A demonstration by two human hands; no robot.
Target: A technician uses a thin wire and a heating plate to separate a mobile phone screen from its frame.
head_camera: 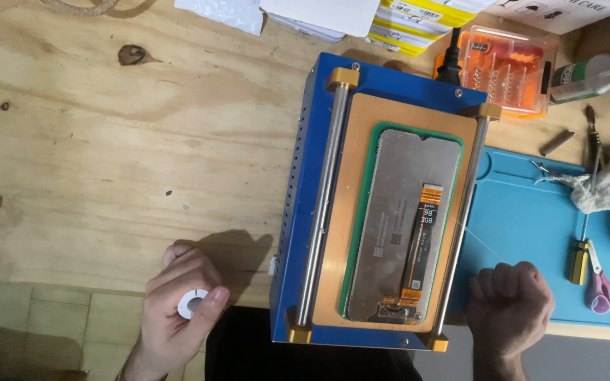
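left hand (178,310) at desk's near edge, pinching white spool (193,303) | right hand (510,307) fisted on thin wire (476,240) | phone screen (404,226) on blue heating plate (305,212) between hands

Clutter along the far and right edges of the wooden table (107,141).
An orange screwdriver-bit case (513,69) sits beside a white glue bottle with a red cap (598,74); on the blue work mat (531,233) lie pink-handled scissors (601,286), a yellow-handled screwdriver (579,259) and a cotton wad (605,185).
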